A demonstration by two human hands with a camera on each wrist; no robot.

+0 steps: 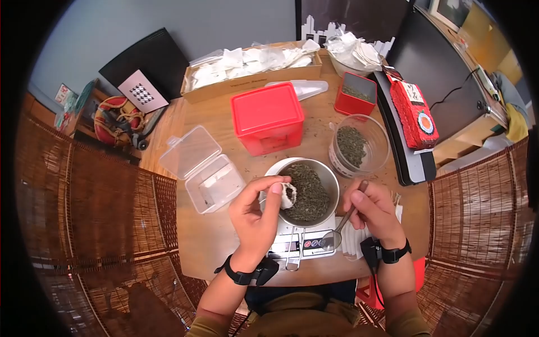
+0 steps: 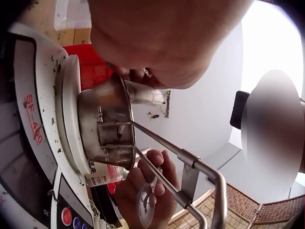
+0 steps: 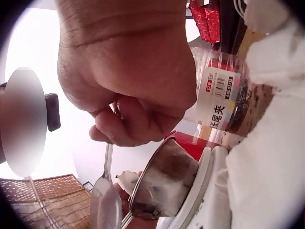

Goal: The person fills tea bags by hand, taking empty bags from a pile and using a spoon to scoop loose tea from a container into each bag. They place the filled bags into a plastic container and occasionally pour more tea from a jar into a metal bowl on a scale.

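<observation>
The left hand (image 1: 257, 216) pinches a small white cloth bag (image 1: 288, 196) with dark contents at its mouth, held over the left side of a metal pot (image 1: 335, 194) of dried green leaves (image 1: 307, 194). The right hand (image 1: 373, 212) grips the handle of a metal spoon (image 1: 332, 240), its bowl pointing down in front of the pot's right side. In the left wrist view the spoon's bowl (image 2: 146, 205) holds at most a few dark bits. The pot stands on a white scale (image 1: 279, 247).
Behind the pot stands a red lidded box (image 1: 268, 112). A clear tub (image 1: 377, 147) of leaves and a red tin (image 1: 353, 106) are at the right, an open plastic case (image 1: 214, 182) at the left. White bags (image 1: 352, 238) lie beside the scale; a carton (image 1: 252, 76) stands behind.
</observation>
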